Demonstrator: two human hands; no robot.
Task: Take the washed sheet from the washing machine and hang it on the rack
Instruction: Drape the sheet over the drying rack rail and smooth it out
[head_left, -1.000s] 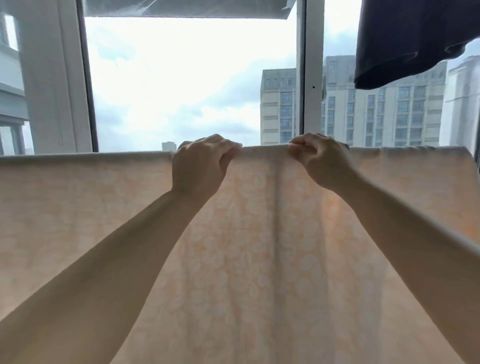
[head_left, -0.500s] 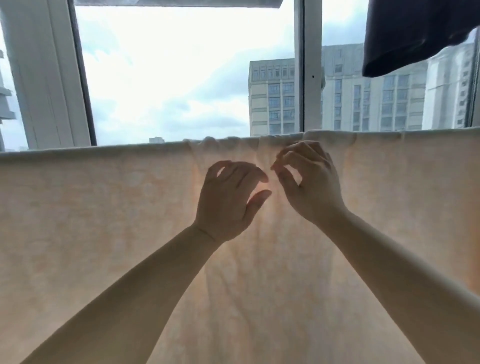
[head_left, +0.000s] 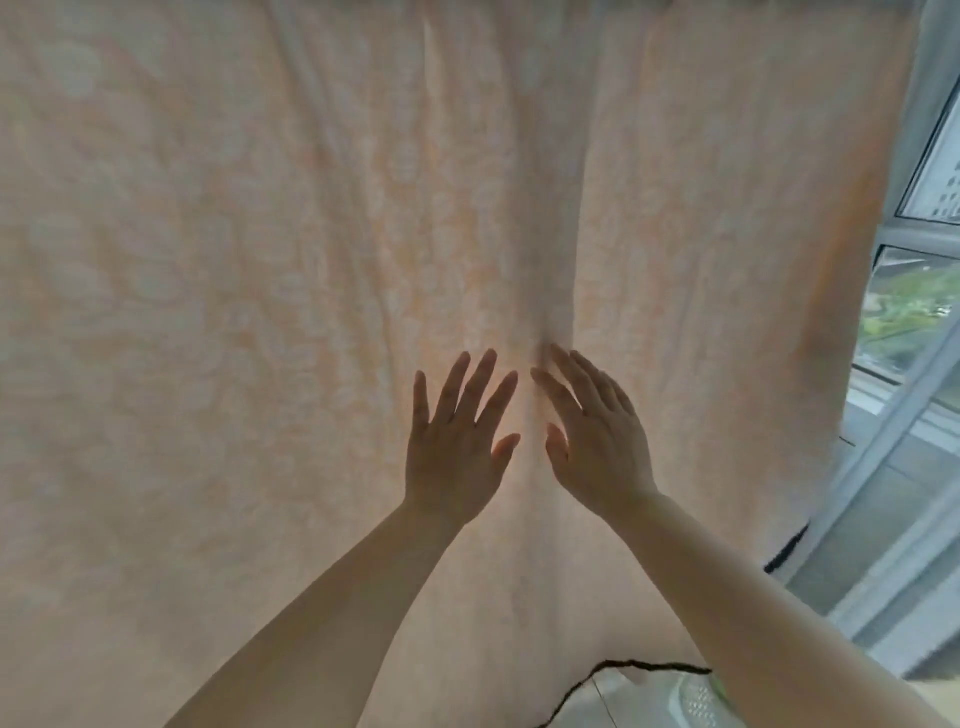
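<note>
The washed sheet (head_left: 260, 260), pale peach with a faint white flower pattern, hangs down in front of me and fills most of the view, lit from behind. A vertical fold runs down its middle. My left hand (head_left: 457, 447) and my right hand (head_left: 597, 441) are side by side at the fold, fingers spread, palms flat toward the cloth. Neither hand grips anything. The rack's bar lies above the frame and is hidden.
A window frame (head_left: 893, 467) rises at the right edge, with glass and green trees outside (head_left: 909, 306). The sheet's dark-trimmed lower edge (head_left: 623, 667) shows at the bottom, with a white patterned object (head_left: 696, 696) below it.
Both hands let go of the sheet's top edge, opened and slid down to its middle. My view dropped from the window and buildings to the hanging cloth.
</note>
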